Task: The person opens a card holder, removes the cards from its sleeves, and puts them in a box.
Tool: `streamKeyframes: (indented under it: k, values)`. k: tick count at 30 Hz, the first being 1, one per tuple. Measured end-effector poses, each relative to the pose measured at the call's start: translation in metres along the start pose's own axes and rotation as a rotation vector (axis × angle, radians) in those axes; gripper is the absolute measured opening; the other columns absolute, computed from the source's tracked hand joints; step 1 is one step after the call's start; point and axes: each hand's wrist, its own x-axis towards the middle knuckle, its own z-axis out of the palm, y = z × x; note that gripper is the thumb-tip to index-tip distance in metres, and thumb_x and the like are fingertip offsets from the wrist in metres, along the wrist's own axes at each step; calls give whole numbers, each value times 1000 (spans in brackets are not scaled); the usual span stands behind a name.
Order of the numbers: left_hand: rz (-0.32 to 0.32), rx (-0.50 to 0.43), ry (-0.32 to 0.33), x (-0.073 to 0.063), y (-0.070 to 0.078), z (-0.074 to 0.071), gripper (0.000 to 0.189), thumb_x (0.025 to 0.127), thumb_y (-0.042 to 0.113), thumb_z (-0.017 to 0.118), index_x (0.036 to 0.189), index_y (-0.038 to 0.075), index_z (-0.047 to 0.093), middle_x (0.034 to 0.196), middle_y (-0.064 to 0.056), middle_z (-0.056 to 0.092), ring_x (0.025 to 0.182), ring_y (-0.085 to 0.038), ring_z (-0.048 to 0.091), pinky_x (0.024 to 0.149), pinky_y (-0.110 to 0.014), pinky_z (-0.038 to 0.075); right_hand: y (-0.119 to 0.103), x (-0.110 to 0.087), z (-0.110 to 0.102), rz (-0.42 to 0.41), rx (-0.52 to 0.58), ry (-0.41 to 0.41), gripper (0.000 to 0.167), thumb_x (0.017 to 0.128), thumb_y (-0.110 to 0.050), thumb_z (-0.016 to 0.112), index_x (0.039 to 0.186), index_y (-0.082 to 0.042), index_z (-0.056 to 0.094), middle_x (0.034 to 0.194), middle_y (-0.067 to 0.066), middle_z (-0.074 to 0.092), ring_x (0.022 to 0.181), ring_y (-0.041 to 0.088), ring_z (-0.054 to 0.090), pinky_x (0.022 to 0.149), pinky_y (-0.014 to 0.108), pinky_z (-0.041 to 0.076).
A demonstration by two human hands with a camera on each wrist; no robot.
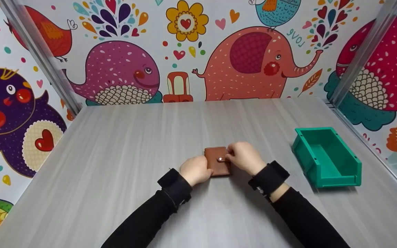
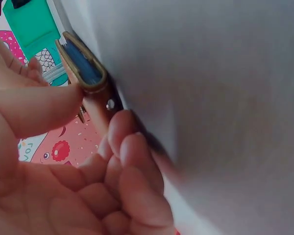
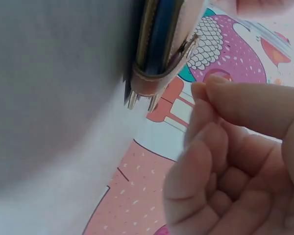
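Note:
A small brown wallet [image 1: 215, 167] with a snap strap [image 1: 222, 159] lies on the table. My left hand [image 1: 195, 170] holds its left edge, the thumb over the cover and curled fingers along the spine. In the left wrist view the wallet [image 2: 95, 98] shows blue inner leaves and a metal stud. My right hand [image 1: 246, 156] is at the strap side. In the right wrist view the strap [image 3: 149, 85] wraps the wallet's edge, while the right thumb and index fingertips [image 3: 210, 85] meet beside it, with nothing visible between them.
A green open-fronted bin [image 1: 327, 158] stands on the table to the right of my right hand. The pale wood-grain table [image 1: 115, 144] is bordered by printed cartoon panels [image 1: 246, 65] and metal corner posts.

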Motion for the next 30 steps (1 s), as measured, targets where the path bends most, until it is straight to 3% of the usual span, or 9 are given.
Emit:
streamKeyframes:
  k: [6,21,30]
  values:
    - [16,12,4,-1,0,0,24,87,27,70,84,3,66,84,-12,67,70,-26,61,65,-44,50,-6,5,9,-56,-52,54,11,80,-10,81,76,-6,71,75,5,65,72,25,63,69,40,52]
    - [12,59,27,-1,-1,0,25,86,28,71,79,5,66,86,-15,68,79,-35,66,64,-47,53,-15,2,16,-111,-139,43,22,78,-13,83,71,-6,63,71,5,55,66,28,58,63,43,50]
    - [6,30,29,-1,-1,0,26,85,26,71,70,8,60,79,-13,65,73,-32,63,61,-46,51,-16,1,20,-116,-174,66,27,78,-15,84,70,-7,59,71,6,53,66,29,58,62,44,50]
